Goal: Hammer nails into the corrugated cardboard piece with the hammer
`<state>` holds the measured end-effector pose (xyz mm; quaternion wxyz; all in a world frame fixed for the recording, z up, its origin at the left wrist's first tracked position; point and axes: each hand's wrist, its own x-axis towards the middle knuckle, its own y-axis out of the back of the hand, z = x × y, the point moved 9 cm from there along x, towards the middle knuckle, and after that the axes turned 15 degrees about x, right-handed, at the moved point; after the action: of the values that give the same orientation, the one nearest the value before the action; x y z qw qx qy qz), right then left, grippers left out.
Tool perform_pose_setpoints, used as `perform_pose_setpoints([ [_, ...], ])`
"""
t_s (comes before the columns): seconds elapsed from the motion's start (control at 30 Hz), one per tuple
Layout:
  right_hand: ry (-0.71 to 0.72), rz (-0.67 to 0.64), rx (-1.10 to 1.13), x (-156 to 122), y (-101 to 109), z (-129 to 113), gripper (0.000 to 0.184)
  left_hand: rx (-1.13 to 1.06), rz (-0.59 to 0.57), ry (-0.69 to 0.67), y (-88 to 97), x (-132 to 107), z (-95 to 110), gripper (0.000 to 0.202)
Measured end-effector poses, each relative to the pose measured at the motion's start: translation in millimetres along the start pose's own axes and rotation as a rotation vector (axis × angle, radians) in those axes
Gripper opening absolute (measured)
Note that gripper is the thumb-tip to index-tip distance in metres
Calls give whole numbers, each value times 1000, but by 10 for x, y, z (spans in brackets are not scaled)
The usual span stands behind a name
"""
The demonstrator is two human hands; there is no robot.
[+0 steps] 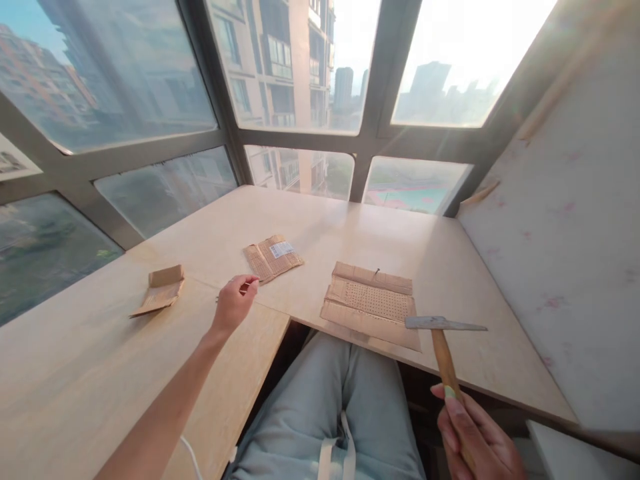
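My right hand point(477, 433) is wrapped round the wooden handle of a hammer point(444, 353), its metal head raised by the near right corner of a flattened cardboard piece point(375, 303). Rows of small holes cover the middle of that cardboard, and a single nail point(377, 271) sticks up near its far edge. Over the table to the left, my left hand point(236, 300) is closed in a pinch on thin, dark pieces that look like nails; fingers hide most of them. Just beyond its fingertips lies a second cardboard piece point(267, 260) with a white label.
A folded cardboard scrap point(163, 290) rests further left on the pale wooden tabletop point(310, 227). The table's inner edge bends round my legs point(340, 400). Windows border the far side, a patterned wall point(565, 267) the right. A white cable point(191, 457) hangs at the lower left.
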<state>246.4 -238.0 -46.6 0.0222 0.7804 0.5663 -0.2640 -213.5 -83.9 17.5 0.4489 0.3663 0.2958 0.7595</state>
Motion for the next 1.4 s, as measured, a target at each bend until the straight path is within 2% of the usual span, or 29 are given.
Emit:
perform_pose_setpoints([
  [0.1,8,-9,20,11,17,19,72,-201,-95,11,-216,41,365,36],
  [0.17,28,-4,38,14,40,20,71,-284,-159,-30,-374,88,660,35],
  [0.33,45,-4,58,45,62,21,66,-360,-229,-289,-735,231,1525,28],
  [0.43,67,13,75,66,40,-19,61,-487,-362,-356,-1084,284,1934,23],
  [0.53,86,36,87,90,7,-69,58,-618,-547,-307,-1476,305,2168,20],
  [0.6,70,30,83,119,-14,-73,60,-660,-638,-231,-1679,316,2222,18],
  [0.7,50,23,82,169,-9,-61,62,-724,-707,-91,-1838,332,2211,18],
  [0.9,69,39,85,201,-19,-76,58,-833,-772,82,-1887,320,2164,17],
  [1.1,65,39,79,199,-60,-88,52,-1060,-912,325,-1978,301,2067,9],
  [1.23,20,5,63,226,-39,-29,59,-1076,-902,318,-1945,332,2016,14],
  [1.4,29,-6,53,202,-52,-46,60,-1003,-859,212,-1858,337,2007,28],
])
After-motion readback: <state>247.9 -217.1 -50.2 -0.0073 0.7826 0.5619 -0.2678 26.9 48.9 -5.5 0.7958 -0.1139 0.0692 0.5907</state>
